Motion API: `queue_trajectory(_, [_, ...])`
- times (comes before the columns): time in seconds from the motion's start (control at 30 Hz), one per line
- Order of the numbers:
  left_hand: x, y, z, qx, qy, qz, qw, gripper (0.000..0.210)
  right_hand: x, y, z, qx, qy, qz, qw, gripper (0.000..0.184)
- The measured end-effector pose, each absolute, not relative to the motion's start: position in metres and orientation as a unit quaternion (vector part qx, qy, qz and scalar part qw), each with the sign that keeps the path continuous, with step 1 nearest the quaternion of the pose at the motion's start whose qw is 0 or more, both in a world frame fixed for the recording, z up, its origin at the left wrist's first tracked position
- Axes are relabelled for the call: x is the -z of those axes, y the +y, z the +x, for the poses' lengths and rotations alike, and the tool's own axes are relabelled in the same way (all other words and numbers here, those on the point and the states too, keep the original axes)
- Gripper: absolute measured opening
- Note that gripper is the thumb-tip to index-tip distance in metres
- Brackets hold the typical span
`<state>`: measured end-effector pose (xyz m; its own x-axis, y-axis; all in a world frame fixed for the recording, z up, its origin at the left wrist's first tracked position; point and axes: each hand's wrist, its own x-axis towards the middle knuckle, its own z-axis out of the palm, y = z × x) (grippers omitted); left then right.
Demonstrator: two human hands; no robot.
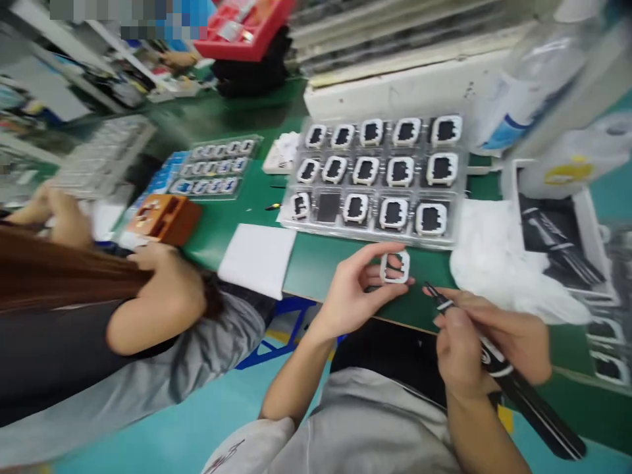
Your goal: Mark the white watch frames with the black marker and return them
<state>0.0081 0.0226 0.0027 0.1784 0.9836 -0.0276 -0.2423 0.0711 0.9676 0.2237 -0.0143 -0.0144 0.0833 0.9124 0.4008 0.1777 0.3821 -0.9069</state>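
Observation:
My left hand (358, 286) pinches a small white, rounded-square frame (405, 266) by its edges between thumb and fingers, above the front edge of the green bench. To its right, my right hand (467, 349) grips a black pen-shaped tool (523, 398). The tool's thin tip points toward the frame but stays apart from it. Just beyond my hands lies a clear plastic tray (375, 227) holding rows of similar white frames over dark pads. One front-row pocket (327, 208) shows only its dark pad.
A white cloth (486, 257) lies right of the tray, beside a white bin (590, 230) with black tools. Behind stands a clear bottle (538, 85). A white sheet (259, 259) lies left. A co-worker's arm (158, 296) is near an orange block (170, 217) and another tray (217, 168).

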Motion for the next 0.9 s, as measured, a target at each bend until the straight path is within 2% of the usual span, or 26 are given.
queue_trajectory(0.17, [0.000, 0.018, 0.008, -0.493, 0.412, 0.518, 0.565, 0.051, -0.005, -0.014, 0.201, -0.270, -0.563, -0.445, 0.642, 0.034])
queue_trajectory(0.37, [-0.001, 0.011, 0.011, -0.500, 0.420, 0.584, 0.483, 0.043, 0.005, -0.009, 0.193, -0.209, -0.586, -0.431, 0.653, 0.014])
queue_trajectory(0.6, [0.000, 0.005, 0.014, -0.488, 0.457, 0.640, 0.380, 0.037, -0.005, -0.004, 0.188, -0.182, -0.578, -0.432, 0.668, 0.023])
queue_trajectory(0.9, [-0.001, -0.001, 0.014, -0.482, 0.475, 0.650, 0.347, 0.045, -0.003, -0.002, 0.193, -0.169, -0.613, -0.418, 0.649, 0.030])
